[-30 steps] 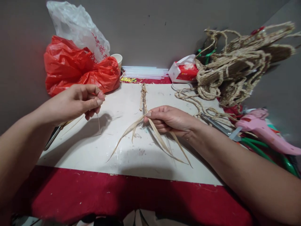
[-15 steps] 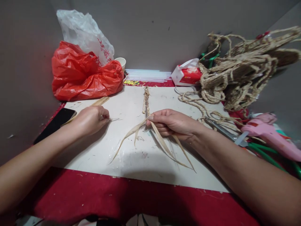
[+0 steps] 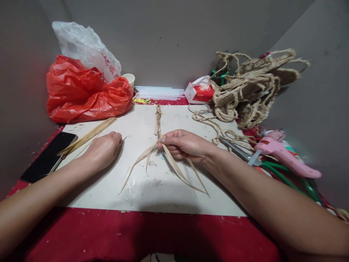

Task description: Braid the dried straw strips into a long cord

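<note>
My right hand point(image 3: 178, 143) pinches the lower end of a braided dried-husk cord point(image 3: 158, 120) that runs away from me up the white board. Loose pale husk strips point(image 3: 174, 165) fan out below the thumb and fingers toward me. My left hand point(image 3: 105, 147) rests low over the board's left part, closed, its knuckles up and its fingertips mostly hidden. A very thin strand of husk point(image 3: 125, 138) pokes out past its fingers. Just beyond that hand lie flat dried husk leaves point(image 3: 89, 135), beside a black phone point(image 3: 49, 156).
The white board point(image 3: 131, 200) lies on a red cloth point(image 3: 109, 233). At the back stand a red plastic bag point(image 3: 87, 94), a paper cup point(image 3: 129, 79), translucent glue sticks point(image 3: 159, 92) and a tissue pack point(image 3: 200, 91). On the right are coiled braided ropes point(image 3: 251, 85) and a pink glue gun point(image 3: 286, 154).
The view has shifted, so everything sits further left. My left hand has drawn nearer to me and turned knuckles up, uncovering the husk leaves. My right hand keeps its pinch on the cord.
</note>
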Demonstrator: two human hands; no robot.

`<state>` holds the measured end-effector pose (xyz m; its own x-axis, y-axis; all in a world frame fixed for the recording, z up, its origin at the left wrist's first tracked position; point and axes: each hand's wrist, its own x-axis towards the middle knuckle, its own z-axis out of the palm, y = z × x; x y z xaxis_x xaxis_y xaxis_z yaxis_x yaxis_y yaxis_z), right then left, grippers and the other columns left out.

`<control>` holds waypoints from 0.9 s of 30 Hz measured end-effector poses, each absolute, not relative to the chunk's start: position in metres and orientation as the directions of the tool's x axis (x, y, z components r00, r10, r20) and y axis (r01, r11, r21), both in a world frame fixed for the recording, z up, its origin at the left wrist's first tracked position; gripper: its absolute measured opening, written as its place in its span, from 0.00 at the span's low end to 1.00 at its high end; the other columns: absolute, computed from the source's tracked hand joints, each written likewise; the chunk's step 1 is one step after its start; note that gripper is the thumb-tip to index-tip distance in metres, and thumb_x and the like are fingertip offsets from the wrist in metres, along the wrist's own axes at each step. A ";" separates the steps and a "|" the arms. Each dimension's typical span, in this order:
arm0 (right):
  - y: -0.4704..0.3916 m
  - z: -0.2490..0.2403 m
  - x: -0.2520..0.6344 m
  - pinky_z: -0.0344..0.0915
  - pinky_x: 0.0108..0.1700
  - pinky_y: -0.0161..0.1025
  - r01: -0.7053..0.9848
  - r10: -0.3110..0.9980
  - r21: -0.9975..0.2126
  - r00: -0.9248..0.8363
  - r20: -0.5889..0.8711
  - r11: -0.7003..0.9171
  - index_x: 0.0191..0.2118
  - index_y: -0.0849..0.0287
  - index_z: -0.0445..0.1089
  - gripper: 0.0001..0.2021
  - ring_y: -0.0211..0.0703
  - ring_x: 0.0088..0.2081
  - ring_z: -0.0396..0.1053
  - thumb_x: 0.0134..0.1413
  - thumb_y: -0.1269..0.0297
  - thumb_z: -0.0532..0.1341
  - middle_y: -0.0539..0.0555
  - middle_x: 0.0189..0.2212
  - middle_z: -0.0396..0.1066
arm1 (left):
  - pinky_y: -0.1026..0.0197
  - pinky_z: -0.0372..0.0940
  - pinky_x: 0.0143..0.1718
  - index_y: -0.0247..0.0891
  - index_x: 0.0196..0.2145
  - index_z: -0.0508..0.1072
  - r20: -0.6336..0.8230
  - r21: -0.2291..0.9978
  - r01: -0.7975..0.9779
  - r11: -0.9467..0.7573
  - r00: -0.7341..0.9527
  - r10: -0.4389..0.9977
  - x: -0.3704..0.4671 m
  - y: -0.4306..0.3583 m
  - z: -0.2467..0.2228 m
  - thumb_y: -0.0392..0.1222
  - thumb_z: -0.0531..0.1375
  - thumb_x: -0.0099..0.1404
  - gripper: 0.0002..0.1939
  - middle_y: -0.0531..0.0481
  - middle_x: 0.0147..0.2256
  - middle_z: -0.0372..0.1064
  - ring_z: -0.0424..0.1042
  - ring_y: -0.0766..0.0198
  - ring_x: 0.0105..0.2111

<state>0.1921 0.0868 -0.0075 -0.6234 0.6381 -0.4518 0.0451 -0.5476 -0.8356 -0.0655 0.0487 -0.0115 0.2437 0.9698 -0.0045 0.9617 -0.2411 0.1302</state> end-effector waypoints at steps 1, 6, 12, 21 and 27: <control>0.087 -0.008 0.192 0.34 0.14 0.26 0.042 0.637 -0.835 -0.626 -0.449 -0.548 0.27 0.68 0.68 0.09 0.25 0.14 0.36 0.55 0.69 0.56 0.40 0.12 0.43 | 0.59 0.57 0.30 0.35 0.35 0.69 -0.004 0.094 0.968 -0.233 0.235 0.972 -0.065 0.047 -0.013 0.36 0.47 0.62 0.11 0.41 0.33 0.70 0.68 0.59 0.29; 0.087 -0.007 0.193 0.35 0.14 0.26 0.038 0.631 -0.833 -0.634 -0.447 -0.552 0.28 0.68 0.68 0.08 0.25 0.14 0.36 0.54 0.68 0.57 0.40 0.12 0.42 | 0.60 0.56 0.28 0.37 0.33 0.67 0.062 0.173 0.966 -0.191 0.183 0.981 -0.064 0.044 -0.012 0.37 0.49 0.61 0.07 0.46 0.27 0.68 0.67 0.60 0.26; 0.087 -0.008 0.193 0.35 0.14 0.26 0.048 0.628 -0.836 -0.636 -0.448 -0.547 0.28 0.68 0.68 0.08 0.25 0.14 0.36 0.54 0.68 0.57 0.40 0.12 0.43 | 0.63 0.58 0.28 0.38 0.38 0.66 0.026 0.708 0.700 -0.098 0.112 0.993 -0.053 0.046 -0.004 0.42 0.57 0.58 0.10 0.53 0.26 0.67 0.65 0.66 0.24; 0.089 -0.009 0.192 0.35 0.13 0.25 0.032 0.629 -0.843 -0.650 -0.426 -0.537 0.28 0.68 0.68 0.08 0.25 0.13 0.35 0.53 0.68 0.58 0.39 0.11 0.42 | 0.68 0.53 0.22 0.36 0.34 0.71 -0.250 0.954 0.216 0.206 0.200 0.947 -0.029 0.053 0.007 0.42 0.63 0.53 0.10 0.53 0.24 0.67 0.63 0.72 0.21; 0.089 -0.008 0.193 0.35 0.13 0.25 0.009 0.636 -0.848 -0.657 -0.405 -0.530 0.28 0.67 0.68 0.08 0.25 0.14 0.35 0.52 0.66 0.59 0.39 0.11 0.42 | 0.69 0.55 0.23 0.35 0.31 0.72 -0.214 0.973 0.144 0.180 0.283 0.935 -0.005 0.054 0.010 0.39 0.64 0.53 0.08 0.53 0.23 0.68 0.63 0.72 0.21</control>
